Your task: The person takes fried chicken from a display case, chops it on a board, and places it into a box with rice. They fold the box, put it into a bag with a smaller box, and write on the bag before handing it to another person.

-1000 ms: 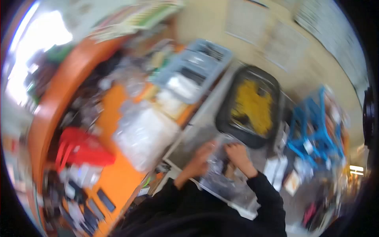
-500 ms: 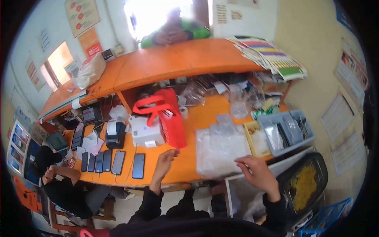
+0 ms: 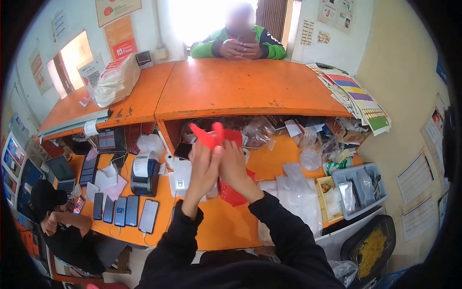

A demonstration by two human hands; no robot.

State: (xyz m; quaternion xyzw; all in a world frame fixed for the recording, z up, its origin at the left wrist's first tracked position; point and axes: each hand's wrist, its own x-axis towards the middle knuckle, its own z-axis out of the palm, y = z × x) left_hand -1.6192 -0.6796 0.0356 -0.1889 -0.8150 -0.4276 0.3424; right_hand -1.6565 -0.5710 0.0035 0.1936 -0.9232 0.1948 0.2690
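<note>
Both of my hands are together over the orange desk point(image 3: 221, 231), at the red bag point(image 3: 234, 192). My left hand point(image 3: 206, 166) is closed around the bag's red handles, which stick up above its fingers. Close beside it, my right hand point(image 3: 235, 166) is closed at the upper part of the bag, and its fingertips are partly hidden. The bag's lower part shows below my right wrist. A white box point(image 3: 181, 174) is partly covered to the left of my left hand.
Phones point(image 3: 148, 216) and a card terminal point(image 3: 144, 178) are on the left. Clear plastic bags point(image 3: 293, 192) and a grey-blue cutlery tray point(image 3: 361, 204) lie right. A seated person point(image 3: 67, 226) is at the left; another person point(image 3: 240, 45) stands behind the raised counter point(image 3: 231, 91).
My two hands have come up and together onto the red bag and taken hold of its handles. The view has shifted, and the phone nearest my left hand is no longer visible.
</note>
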